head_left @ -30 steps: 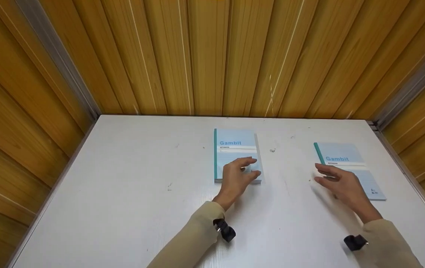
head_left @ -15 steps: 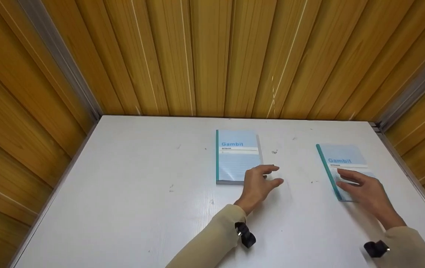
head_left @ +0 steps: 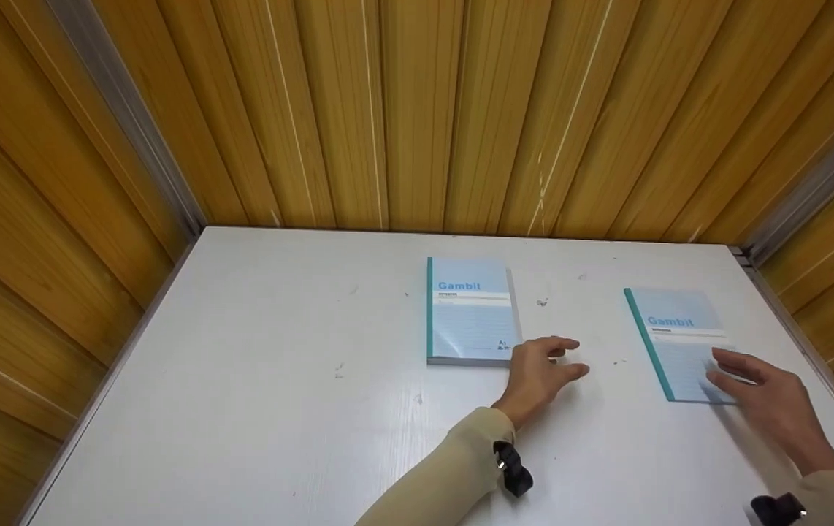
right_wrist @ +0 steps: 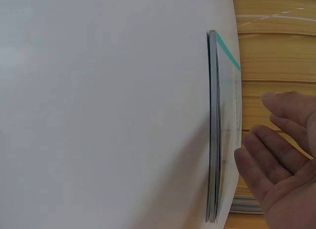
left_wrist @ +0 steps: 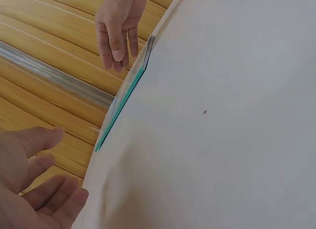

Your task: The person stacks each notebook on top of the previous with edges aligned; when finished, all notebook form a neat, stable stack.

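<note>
Two light blue notebooks with green spines and "Gambit" on the cover lie flat in the head view. The middle notebook [head_left: 472, 314] looks thicker, like a stack. My left hand [head_left: 540, 372] hovers at its lower right corner, fingers relaxed and bent, thumb apart, holding nothing. Over the lower right part of the right notebook [head_left: 680, 343] is my right hand [head_left: 771, 398], likewise loose and holding nothing; it hides that corner. In the left wrist view, the left hand [left_wrist: 39, 184] has spread fingers. The right wrist view shows the right hand [right_wrist: 281, 150] beside the notebook edge [right_wrist: 213, 130].
A white table [head_left: 278, 380] with small scuff marks carries both notebooks. Wood-look panel walls [head_left: 417, 117] rise at its back and sides, with metal strips at the corners. Each wrist bears a small black camera [head_left: 513, 471] near a beige sleeve [head_left: 446, 475].
Both hands have moved right and slightly nearer the body. The left hand has gone from over the middle notebook to its corner; the right hand uncovers the right notebook's spine. The view shifted slightly.
</note>
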{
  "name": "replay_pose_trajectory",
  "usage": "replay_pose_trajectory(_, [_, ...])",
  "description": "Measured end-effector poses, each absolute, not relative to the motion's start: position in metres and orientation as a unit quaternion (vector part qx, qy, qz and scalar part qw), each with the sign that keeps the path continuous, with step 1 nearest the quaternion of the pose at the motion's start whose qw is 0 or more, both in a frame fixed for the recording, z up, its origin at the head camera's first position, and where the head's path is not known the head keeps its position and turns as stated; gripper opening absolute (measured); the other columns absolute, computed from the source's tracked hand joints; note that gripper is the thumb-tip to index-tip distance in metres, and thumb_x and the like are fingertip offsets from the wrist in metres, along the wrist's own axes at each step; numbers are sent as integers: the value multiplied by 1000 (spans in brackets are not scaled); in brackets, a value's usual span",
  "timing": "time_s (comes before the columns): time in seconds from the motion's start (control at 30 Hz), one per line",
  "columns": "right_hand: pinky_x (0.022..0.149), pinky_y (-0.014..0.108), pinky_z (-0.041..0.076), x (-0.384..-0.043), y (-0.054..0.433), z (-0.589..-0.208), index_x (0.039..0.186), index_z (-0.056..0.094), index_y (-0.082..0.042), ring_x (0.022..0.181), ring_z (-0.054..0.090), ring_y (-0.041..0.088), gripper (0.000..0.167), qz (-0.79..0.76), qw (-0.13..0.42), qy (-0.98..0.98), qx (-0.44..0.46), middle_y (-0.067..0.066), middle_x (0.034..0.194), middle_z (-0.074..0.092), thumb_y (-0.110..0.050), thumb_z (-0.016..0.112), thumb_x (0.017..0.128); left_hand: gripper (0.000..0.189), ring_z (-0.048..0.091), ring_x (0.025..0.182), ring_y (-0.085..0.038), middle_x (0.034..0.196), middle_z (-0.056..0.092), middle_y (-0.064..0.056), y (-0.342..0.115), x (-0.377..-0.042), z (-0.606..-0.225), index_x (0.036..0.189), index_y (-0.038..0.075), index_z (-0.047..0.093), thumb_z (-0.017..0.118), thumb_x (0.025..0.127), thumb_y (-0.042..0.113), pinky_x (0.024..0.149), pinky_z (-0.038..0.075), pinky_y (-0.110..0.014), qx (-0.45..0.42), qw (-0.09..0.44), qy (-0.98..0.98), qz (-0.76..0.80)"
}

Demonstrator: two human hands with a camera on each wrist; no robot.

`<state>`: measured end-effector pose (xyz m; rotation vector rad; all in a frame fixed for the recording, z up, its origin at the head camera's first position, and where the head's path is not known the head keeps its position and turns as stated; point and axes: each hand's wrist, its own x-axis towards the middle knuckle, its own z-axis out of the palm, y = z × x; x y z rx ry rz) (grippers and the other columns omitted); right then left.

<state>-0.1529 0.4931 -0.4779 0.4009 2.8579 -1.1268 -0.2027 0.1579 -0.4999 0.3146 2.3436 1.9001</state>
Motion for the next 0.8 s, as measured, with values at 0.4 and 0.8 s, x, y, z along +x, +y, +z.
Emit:
replay_pose_trajectory(0.4, [108, 74, 38, -144, 526, -494, 156, 42, 7, 141, 36, 63, 71, -346, 4, 921, 180, 39, 157, 38, -37, 67, 106, 32, 67, 104, -6, 112, 74, 12, 190, -199, -498, 117, 12, 82, 90, 86, 11, 86, 54, -16, 92, 84, 753, 646])
replay_pose_trajectory(0.8, [102, 72, 44, -140, 528, -492, 152, 41, 14, 131, 42, 65, 78, -281, 13, 944, 173, 46, 150, 38, -42, 68, 105, 33, 62, 94, -2, 109, 75, 12, 201, -194, -508, 115, 13, 83, 92, 84, 11, 86, 53, -15, 108, 95, 762, 632])
